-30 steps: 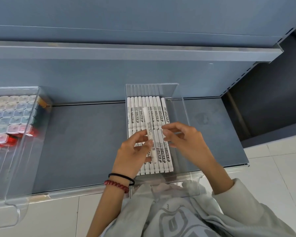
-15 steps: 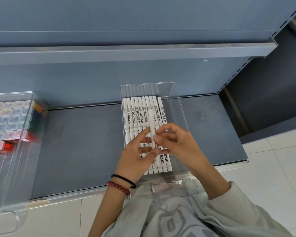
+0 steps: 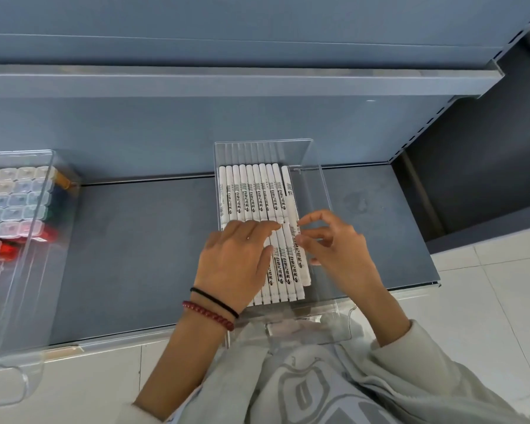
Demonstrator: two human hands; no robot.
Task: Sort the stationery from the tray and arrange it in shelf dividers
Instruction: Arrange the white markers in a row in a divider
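A: Item and place?
B: White marker pens with black print (image 3: 251, 194), laid flat in two rows, side by side, along the left side of a clear plastic divider bin (image 3: 325, 191) on a grey shelf (image 3: 141, 240).
A: Hands?
B: Left hand (image 3: 236, 264) palm down on the near row, fingers (image 3: 257, 228) straight and close together. Right hand (image 3: 340, 255) just beside it, fingers curled, index and thumb tips against the rightmost pen of the near row (image 3: 302, 270); pinching or only touching, cannot tell.
A: Surroundings?
B: Black band (image 3: 214, 301) and red bead bracelet (image 3: 208, 315) on the left wrist. Second clear bin (image 3: 43, 270) well to the left on the same shelf, holding small translucent lidded boxes (image 3: 13, 197).
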